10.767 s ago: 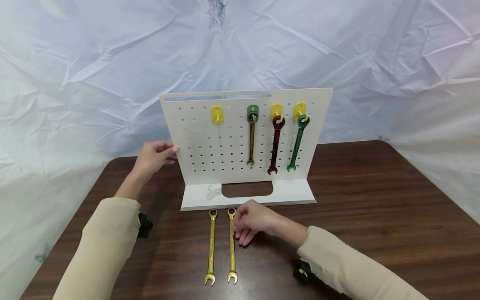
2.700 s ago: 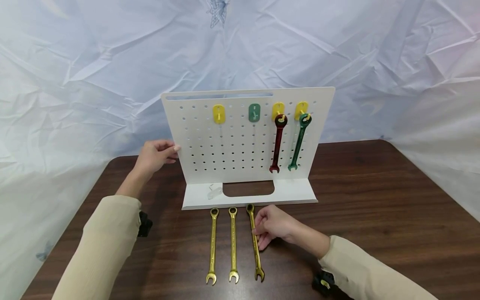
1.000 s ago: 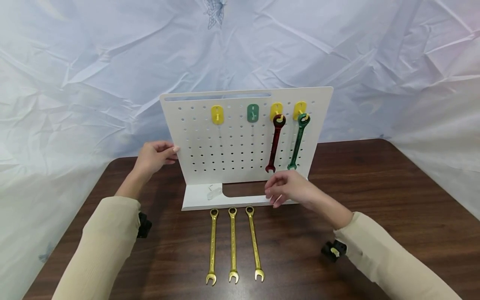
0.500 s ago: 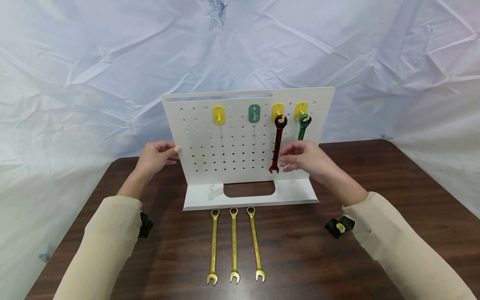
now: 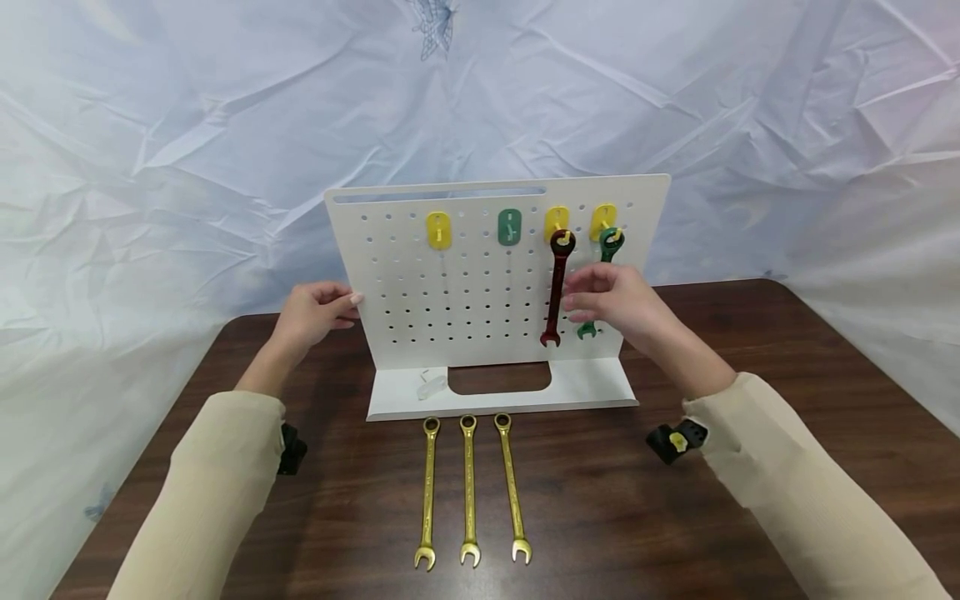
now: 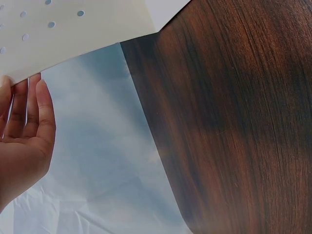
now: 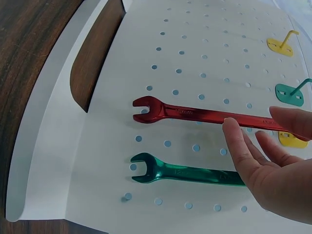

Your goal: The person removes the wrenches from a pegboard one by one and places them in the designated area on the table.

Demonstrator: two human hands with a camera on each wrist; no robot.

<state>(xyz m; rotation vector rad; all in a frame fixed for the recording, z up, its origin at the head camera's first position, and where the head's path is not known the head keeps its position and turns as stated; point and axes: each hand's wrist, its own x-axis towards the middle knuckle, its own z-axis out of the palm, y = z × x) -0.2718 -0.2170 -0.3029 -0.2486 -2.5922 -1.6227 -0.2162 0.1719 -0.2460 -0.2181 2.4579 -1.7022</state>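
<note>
The left hand (image 5: 311, 312) pinches the board (image 5: 476, 288) at centre left, likely steadying it, the right hand (image 5: 621, 304), fingers apart, beside the red wrench (image 5: 557, 283).

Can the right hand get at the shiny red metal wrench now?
Probably yes: the right hand is right at the red wrench with nothing between them; the glossy green metal wrench hangs behind the hand, not in the way.

Dark wood-grain table (image 5: 750, 358), creased pale backdrop (image 5: 225, 150) behind, blue butterfly print (image 5: 434, 25)
</note>
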